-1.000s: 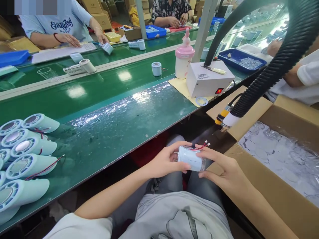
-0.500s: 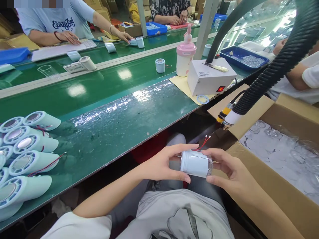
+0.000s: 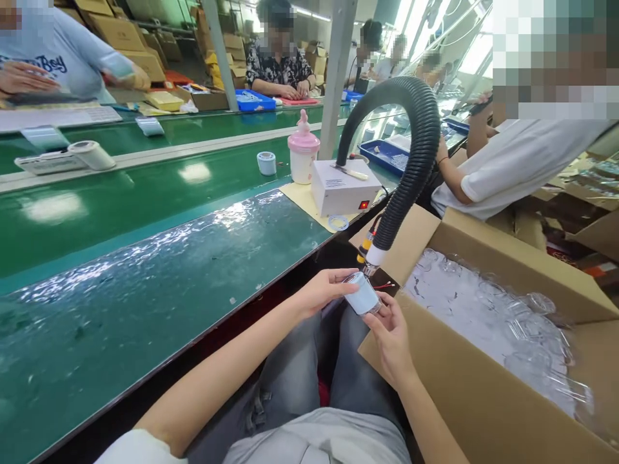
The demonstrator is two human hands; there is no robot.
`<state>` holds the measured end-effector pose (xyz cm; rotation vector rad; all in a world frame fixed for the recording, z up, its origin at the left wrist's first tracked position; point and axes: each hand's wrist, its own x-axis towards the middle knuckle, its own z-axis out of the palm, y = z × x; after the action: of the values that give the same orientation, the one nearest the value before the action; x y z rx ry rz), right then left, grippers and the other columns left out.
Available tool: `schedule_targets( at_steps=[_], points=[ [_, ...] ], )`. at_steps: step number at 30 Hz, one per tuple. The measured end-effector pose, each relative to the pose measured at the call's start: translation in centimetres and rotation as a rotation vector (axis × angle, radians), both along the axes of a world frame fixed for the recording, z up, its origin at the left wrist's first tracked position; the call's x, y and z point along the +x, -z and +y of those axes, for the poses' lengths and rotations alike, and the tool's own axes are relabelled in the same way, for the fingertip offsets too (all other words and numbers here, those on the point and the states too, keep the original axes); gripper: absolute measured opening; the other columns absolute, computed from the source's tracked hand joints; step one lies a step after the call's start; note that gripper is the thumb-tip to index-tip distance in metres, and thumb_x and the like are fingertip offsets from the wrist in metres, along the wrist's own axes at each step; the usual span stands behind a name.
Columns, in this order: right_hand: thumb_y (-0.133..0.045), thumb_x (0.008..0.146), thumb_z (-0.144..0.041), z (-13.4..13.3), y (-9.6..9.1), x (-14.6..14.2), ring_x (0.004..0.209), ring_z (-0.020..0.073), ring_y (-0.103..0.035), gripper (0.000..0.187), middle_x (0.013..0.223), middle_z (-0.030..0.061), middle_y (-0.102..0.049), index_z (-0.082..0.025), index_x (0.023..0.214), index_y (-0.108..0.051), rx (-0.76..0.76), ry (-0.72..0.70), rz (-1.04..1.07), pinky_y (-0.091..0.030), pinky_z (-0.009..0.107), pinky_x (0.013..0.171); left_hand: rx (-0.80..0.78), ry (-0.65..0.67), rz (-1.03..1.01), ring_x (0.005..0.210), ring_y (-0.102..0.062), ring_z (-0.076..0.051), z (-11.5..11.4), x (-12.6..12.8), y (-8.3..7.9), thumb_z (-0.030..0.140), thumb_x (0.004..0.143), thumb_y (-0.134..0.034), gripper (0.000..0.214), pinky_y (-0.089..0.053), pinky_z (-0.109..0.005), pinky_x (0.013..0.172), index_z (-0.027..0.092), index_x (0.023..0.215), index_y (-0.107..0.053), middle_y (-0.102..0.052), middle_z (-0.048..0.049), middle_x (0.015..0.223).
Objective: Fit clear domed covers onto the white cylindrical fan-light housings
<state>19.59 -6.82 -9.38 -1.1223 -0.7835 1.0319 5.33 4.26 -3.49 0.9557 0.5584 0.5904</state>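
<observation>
A light-blue cylinder [image 3: 362, 296] in a clear plastic sleeve sits between my two hands, tilted. My left hand [image 3: 333, 287] grips its upper left end, with fingers over the top. My right hand [image 3: 391, 325] holds the lower right end between thumb and fingers. Thin red wires [image 3: 384, 285] with small pale tips stick out behind the cylinder. Just above it is the metal nozzle [image 3: 370, 267] at the end of a black corrugated hose [image 3: 411, 167]; whether they touch I cannot tell.
A white box [image 3: 344, 188] with a lit red switch stands on the bench [image 3: 193, 283], beside a pink-lidded bottle [image 3: 304, 154]. An open carton [image 3: 464, 361] of clear plastic cups is at my right. Another blue cylinder [image 3: 266, 164] is on the green belt. Co-workers sit across and at right.
My view has swung right and up. Both hands have brought the cylinder up to the hose nozzle and tilted it. The co-worker across has lifted their hands from the belt side.
</observation>
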Motion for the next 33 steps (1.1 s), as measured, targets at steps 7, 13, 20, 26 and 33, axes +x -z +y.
schedule_targets(
  at_steps=[7,13,20,26,33],
  points=[
    [-0.074,0.079,-0.034,0.3,0.3,1.0,0.111,0.0204,-0.062,0.045,0.121,0.0066,-0.065,-0.026,0.117,-0.051,-0.001,0.013,-0.004,-0.049,0.038,0.097,0.059,0.068,0.023,0.098,-0.066,-0.022,0.7,0.8,-0.6,0.034,0.062,-0.087,0.051,-0.044,-0.034,0.095,0.010,0.105,-0.073,-0.072,-0.0129,0.108],
    [-0.081,0.071,-0.025,-0.7,-1.5,1.5,0.106,0.0234,-0.065,0.044,0.114,0.0062,-0.069,-0.025,0.110,-0.061,0.015,-0.158,-0.083,-0.055,0.038,0.090,0.088,0.073,0.064,0.104,-0.063,-0.021,-0.8,-2.0,-0.2,0.023,0.060,-0.089,0.058,-0.048,-0.034,0.090,0.015,0.112,-0.064,-0.066,-0.0131,0.120],
    [-0.077,0.079,-0.019,-3.1,-5.3,1.8,0.115,0.0189,-0.061,0.048,0.129,0.0002,-0.063,-0.035,0.121,-0.058,0.072,-0.503,-0.471,-0.054,0.033,0.099,0.344,0.171,0.174,0.114,-0.061,-0.023,-5.0,-6.8,-2.2,0.015,0.062,-0.086,0.071,-0.049,-0.036,0.097,0.023,0.126,-0.058,-0.060,-0.0110,0.130],
    [-0.077,0.080,-0.023,-3.5,-8.0,1.0,0.110,0.0186,-0.064,0.046,0.122,0.0005,-0.064,-0.034,0.121,-0.058,0.042,-0.608,-0.481,-0.056,0.030,0.096,0.478,0.129,0.203,0.121,-0.058,-0.027,-6.9,-8.4,-3.8,0.018,0.066,-0.084,0.071,-0.048,-0.038,0.103,0.023,0.132,-0.058,-0.060,-0.0125,0.133],
    [-0.077,0.080,-0.032,-3.7,-9.3,0.4,0.101,0.0219,-0.066,0.040,0.112,0.0047,-0.067,-0.029,0.117,-0.061,-0.097,-0.633,-0.323,-0.059,0.033,0.087,0.538,0.110,0.198,0.126,-0.055,-0.028,-7.8,-9.1,-4.5,0.024,0.068,-0.084,0.072,-0.046,-0.040,0.106,0.025,0.135,-0.057,-0.057,-0.0118,0.137]
  ],
)
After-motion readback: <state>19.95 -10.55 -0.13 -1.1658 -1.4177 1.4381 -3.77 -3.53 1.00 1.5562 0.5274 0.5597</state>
